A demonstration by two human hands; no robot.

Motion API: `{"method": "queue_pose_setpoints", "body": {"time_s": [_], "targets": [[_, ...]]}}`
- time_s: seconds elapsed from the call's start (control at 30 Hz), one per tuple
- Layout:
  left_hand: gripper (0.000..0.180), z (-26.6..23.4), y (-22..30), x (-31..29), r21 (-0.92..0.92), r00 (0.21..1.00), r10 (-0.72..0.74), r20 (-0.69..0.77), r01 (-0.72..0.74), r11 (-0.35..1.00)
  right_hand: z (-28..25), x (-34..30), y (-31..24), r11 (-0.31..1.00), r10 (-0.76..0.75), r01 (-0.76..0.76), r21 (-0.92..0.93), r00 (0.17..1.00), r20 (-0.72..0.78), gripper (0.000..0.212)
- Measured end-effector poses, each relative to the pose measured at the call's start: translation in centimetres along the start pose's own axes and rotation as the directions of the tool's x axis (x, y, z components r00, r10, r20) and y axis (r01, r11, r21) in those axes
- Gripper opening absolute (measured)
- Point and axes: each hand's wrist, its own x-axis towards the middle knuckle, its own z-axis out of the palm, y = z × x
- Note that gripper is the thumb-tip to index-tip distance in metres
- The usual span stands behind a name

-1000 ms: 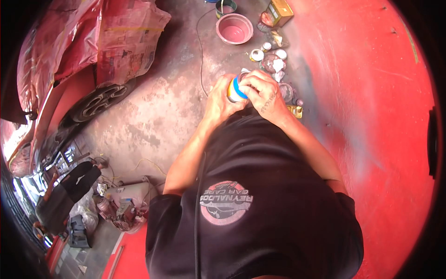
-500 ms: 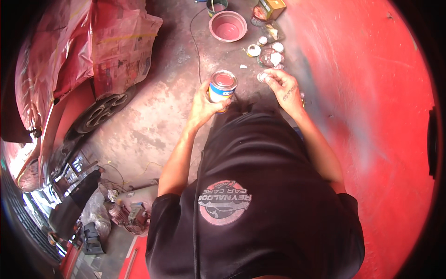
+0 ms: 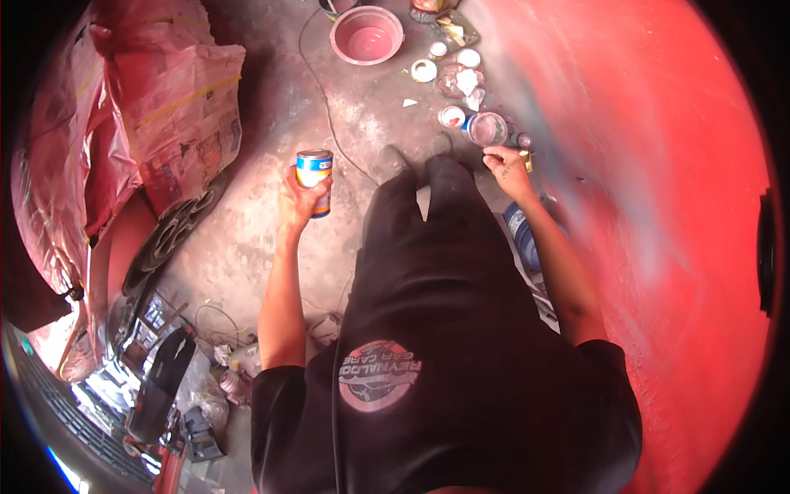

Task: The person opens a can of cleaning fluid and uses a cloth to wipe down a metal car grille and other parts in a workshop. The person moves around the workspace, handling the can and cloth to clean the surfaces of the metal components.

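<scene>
In my left hand (image 3: 301,200) is a metal can (image 3: 314,170) with a blue, white and yellow label. My fingers wrap round its side, and it is upright over the floor at mid-left. My right hand (image 3: 508,171) is farther right, fingertips pressed together; what they hold, if anything, is too small to make out. Just beyond those fingertips is a clear round cup (image 3: 487,129), pinkish inside; I cannot tell whether they touch it. Beside the cup is an open can (image 3: 451,116) with some red in it.
A pink basin (image 3: 367,36) stands at the far side, with several small cans and a plastic bag (image 3: 461,81) to its right. A cable (image 3: 329,115) crosses the floor. A paper-covered car (image 3: 156,107) is at left, a red panel (image 3: 650,189) at right, a blue container (image 3: 520,230) by my right forearm.
My left hand has carried the can left and slightly nearer, and its top now faces me less. My right hand has moved a little right and nearer, uncovering the cup. My view has shifted.
</scene>
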Motion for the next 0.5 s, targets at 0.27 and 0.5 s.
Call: {"method": "queue_pose_setpoints", "body": {"time_s": [0.27,0.5], "targets": [[0.070,4.9,-4.8,3.2,-0.014,0.996,-0.038,-0.080,0.037,0.999,5.7,12.5,14.3,0.905,0.262,-0.230,-0.357,0.964,0.044,0.056],[0.069,11.0,-7.8,7.6,-0.137,0.976,-0.175,-0.127,0.158,0.978,12.2,30.6,26.6,0.816,0.314,-0.280,-0.506,0.949,-0.018,0.081]]}}
